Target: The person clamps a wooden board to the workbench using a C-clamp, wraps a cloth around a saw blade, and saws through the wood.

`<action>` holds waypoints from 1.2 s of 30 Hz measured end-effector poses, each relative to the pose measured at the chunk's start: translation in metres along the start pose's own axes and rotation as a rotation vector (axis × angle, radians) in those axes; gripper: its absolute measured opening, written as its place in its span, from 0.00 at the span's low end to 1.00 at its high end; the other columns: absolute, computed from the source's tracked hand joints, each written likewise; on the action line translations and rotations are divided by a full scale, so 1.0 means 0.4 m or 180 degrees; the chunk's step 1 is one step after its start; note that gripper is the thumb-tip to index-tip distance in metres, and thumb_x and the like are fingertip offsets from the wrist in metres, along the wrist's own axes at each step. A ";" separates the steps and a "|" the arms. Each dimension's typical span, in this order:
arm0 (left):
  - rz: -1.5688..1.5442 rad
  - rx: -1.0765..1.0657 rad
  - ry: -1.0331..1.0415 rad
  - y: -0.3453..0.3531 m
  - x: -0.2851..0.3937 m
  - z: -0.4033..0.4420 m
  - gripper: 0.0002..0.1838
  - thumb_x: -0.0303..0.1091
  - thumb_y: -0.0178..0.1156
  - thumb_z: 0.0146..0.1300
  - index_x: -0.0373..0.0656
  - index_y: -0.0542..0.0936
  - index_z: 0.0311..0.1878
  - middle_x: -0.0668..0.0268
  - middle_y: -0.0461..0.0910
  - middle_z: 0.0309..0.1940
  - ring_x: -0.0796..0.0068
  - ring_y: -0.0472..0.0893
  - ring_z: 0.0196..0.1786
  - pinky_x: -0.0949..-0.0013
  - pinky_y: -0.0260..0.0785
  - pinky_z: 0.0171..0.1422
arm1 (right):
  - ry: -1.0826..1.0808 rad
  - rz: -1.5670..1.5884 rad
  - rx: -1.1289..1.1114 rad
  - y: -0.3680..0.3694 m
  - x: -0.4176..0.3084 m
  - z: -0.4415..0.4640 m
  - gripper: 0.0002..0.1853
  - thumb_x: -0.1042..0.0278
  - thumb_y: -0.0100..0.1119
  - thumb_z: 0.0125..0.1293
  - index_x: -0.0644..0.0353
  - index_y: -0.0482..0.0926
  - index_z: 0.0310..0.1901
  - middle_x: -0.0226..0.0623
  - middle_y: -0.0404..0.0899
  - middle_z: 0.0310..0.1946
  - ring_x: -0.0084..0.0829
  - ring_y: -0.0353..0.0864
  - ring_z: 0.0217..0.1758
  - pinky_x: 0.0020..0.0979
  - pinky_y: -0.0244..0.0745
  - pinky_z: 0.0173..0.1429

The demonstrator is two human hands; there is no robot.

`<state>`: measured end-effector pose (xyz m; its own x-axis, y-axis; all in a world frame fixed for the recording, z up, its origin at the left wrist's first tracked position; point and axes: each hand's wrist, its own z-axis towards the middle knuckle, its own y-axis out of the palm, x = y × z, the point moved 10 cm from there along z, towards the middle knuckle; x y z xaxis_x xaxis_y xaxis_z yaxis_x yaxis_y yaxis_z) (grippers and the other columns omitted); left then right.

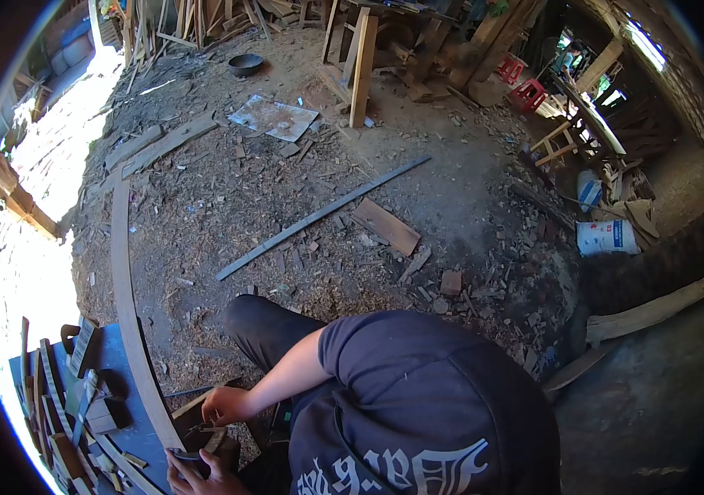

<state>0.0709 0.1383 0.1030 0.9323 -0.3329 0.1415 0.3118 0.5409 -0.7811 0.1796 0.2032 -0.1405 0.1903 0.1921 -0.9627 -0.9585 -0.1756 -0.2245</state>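
My left hand (200, 477), at the bottom of the head view, has its fingers closed around the near end of a long flat wooden strip (125, 272). A small dark piece (189, 455) lies by those fingers; its kind is unclear. Just above, my right hand (228, 405) is bent into a pinch, with something thin at its fingertips that I cannot make out. A short wooden block (215, 440) sits between the two hands. From there the strip runs away over a blue board (133, 375) and the littered ground.
Wood pieces and tools, including a handsaw (80, 346), crowd the blue board. A grey strip (323, 216) and a brown plank (387, 226) lie among shavings. Further off are a black bowl (245, 64), a wooden post (363, 74), red stools (527, 94), white sacks (606, 238) and a distant person (568, 59).
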 end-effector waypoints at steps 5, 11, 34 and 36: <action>0.0000 0.0039 -0.0017 0.009 -0.015 -0.006 0.34 0.64 0.71 0.59 0.48 0.87 0.60 0.55 0.82 0.42 0.49 0.80 0.46 0.45 0.71 0.51 | -0.0019 -0.0055 -0.0010 -0.003 -0.013 0.040 0.10 0.71 0.73 0.53 0.59 0.86 0.37 0.40 0.87 0.31 0.39 0.89 0.36 0.37 0.82 0.42; 0.0063 -0.0226 -0.0111 0.023 -0.022 -0.013 0.29 0.53 0.66 0.67 0.46 0.84 0.64 0.53 0.81 0.50 0.49 0.80 0.53 0.47 0.73 0.57 | -0.0028 -0.0022 -0.0105 -0.020 -0.007 0.040 0.08 0.69 0.74 0.53 0.60 0.84 0.32 0.41 0.86 0.28 0.40 0.88 0.36 0.39 0.80 0.42; 0.0006 -0.0394 -0.0492 0.048 -0.065 -0.028 0.43 0.68 0.67 0.54 0.39 0.84 0.62 0.62 0.82 0.51 0.59 0.79 0.57 0.53 0.67 0.61 | 0.1921 0.3293 -0.1640 0.204 0.096 0.076 0.24 0.59 0.66 0.72 0.48 0.77 0.68 0.31 0.82 0.61 0.31 0.81 0.63 0.39 0.79 0.62; -0.0051 -0.0358 -0.0487 0.039 -0.060 -0.023 0.43 0.67 0.69 0.53 0.38 0.84 0.61 0.61 0.82 0.52 0.58 0.79 0.57 0.52 0.67 0.61 | 0.1848 0.3418 -0.1880 0.224 0.092 0.039 0.23 0.53 0.62 0.75 0.50 0.78 0.67 0.30 0.82 0.60 0.29 0.80 0.62 0.40 0.77 0.64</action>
<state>0.0516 0.1478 0.0819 0.9471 -0.2148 0.2386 0.3123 0.4440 -0.8399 0.0976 0.2097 -0.1937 -0.3855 -0.7065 -0.5935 -0.4839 -0.3928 0.7820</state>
